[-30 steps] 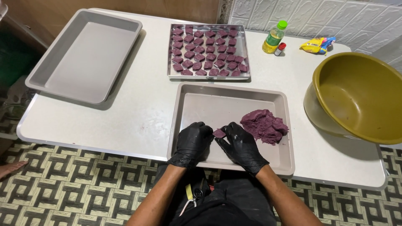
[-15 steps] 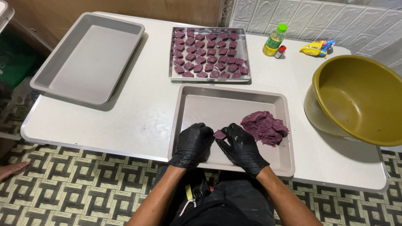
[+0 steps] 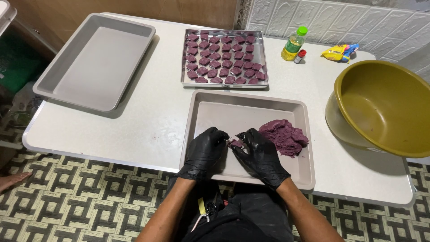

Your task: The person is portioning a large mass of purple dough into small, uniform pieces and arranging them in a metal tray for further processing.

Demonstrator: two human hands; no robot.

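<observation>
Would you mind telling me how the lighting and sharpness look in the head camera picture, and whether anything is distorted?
Head view: light is soft and even, with faint shadows under the empty tray and bowl; the white table is bright but not blown out; focus is sharp on the left hand, right hand and purple dough; the wide lens bends the table edges.
</observation>
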